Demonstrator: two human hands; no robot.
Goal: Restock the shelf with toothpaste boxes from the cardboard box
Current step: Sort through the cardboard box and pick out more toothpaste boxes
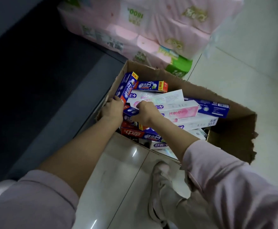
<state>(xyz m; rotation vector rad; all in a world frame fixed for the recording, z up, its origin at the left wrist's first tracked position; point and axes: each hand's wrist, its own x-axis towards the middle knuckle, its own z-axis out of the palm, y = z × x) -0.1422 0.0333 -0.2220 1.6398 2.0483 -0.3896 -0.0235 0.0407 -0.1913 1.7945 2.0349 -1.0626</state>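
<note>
- The left hand (111, 108) grips the lower end of a blue toothpaste box (126, 87) that stands tilted against the left wall of the cardboard box (234, 138); fingers curl round its end.
- The right hand (145, 113) pinches another blue box (128, 113) lying just beside the first, inside the cardboard box; the exact finger placement is hidden by the hand's back.
- Risk, as I judge it: lifting two boxes at once from a loose heap could drag neighbours along, so the pink-and-white box (173, 109) resting across the pile may slide or tip.
- The torn right-hand wall of the cardboard box looks weak; leaning on it could spill stock onto the tiled floor (234, 63).
- The cardboard box holds a jumbled pile: blue, red-ended and white-pink toothpaste boxes, crossing one another.
- Beyond the cardboard box sit pink tissue packs (151, 27); the dark shelf unit (60, 100) is just left of it.
</note>
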